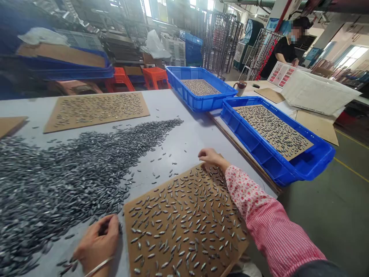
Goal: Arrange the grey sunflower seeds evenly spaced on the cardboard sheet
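My left hand [99,240], with a bracelet at the wrist, rests at the near left edge of a brown cardboard sheet [184,207]. Its fingers are curled together, and whatever they may hold is hidden. Small dark metal pieces lie spread over the sheet. My right hand [211,157] is over the sheet's far right corner with its fingers bent and pressed together; I cannot make out anything in them. A large heap of the same metal pieces [66,177] covers the left of the pale table [190,138].
Two blue trays [198,102] [276,165] at the right hold cardboard with pieces. Another loaded cardboard sheet [98,109] lies at the back left. A mug [240,87] stands behind the trays. A person [284,52] works at a white crate [279,73]. Orange stools [155,77] stand beyond.
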`<state>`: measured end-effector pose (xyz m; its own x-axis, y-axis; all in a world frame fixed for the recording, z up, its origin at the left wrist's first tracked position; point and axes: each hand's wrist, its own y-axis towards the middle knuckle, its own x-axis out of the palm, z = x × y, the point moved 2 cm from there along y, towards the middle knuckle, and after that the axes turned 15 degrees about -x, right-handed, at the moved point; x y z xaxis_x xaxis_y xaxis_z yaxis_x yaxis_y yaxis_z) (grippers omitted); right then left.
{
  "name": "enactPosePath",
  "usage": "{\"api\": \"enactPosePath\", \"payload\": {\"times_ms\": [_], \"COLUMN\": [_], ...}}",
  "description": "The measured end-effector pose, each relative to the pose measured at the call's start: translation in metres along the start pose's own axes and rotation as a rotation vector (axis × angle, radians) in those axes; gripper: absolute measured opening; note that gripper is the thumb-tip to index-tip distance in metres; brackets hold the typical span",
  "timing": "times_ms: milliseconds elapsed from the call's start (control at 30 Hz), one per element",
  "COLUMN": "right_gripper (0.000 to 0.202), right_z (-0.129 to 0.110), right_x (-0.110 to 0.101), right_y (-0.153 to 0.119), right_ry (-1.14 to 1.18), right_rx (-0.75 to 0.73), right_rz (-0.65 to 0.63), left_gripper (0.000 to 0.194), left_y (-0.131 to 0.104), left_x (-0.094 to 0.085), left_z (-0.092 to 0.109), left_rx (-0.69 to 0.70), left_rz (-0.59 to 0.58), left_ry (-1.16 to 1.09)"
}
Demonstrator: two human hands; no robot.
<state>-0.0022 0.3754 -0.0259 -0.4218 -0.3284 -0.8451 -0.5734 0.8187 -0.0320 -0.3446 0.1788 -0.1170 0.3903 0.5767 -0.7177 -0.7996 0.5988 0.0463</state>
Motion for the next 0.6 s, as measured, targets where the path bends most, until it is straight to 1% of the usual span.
{"api": "enactPosePath", "payload": {"times_ms": [33, 100, 200, 267, 367, 500, 600], "right_gripper": [0.025, 0.021, 0.018, 0.018, 0.017, 0.015, 0.018], "right_z": [0.009, 0.028, 0.051, 0.058, 0.059, 0.055, 0.051], "right_x": [-0.006, -0.011, -0.003, 0.004, 0.010, 0.009, 0.017], "right_y": [-0.010, -0.026, -0.037, -0.037, -0.033, -0.029, -0.019], "right_ry": [0.039, 0.083, 0.099, 0.080, -0.025, -0.213, -0.187], "right_rx": [0.018, 0.044, 0.044, 0.029, -0.015, -0.034, -0.034], "right_rz": [0.011, 0.012, 0.011, 0.004, -0.037, -0.078, -0.071], "left_gripper": [0.036, 0.036, 0.034, 0.032, 0.032, 0.032, 0.030], "left_y": [-0.002, -0.004, -0.007, -0.009, -0.012, -0.016, -0.016], "left_x": [-0.002, -0.005, -0.009, -0.013, -0.017, -0.021, -0.020], "left_z": [0.004, 0.010, 0.020, 0.025, 0.031, 0.036, 0.033], "left_rx": [-0.011, -0.027, -0.034, -0.032, -0.005, 0.039, 0.043], "left_rz": [0.002, -0.009, -0.029, -0.038, -0.036, -0.022, -0.006], "left_ry": [0.007, 0.007, -0.001, 0.003, 0.000, -0.014, -0.023]}}
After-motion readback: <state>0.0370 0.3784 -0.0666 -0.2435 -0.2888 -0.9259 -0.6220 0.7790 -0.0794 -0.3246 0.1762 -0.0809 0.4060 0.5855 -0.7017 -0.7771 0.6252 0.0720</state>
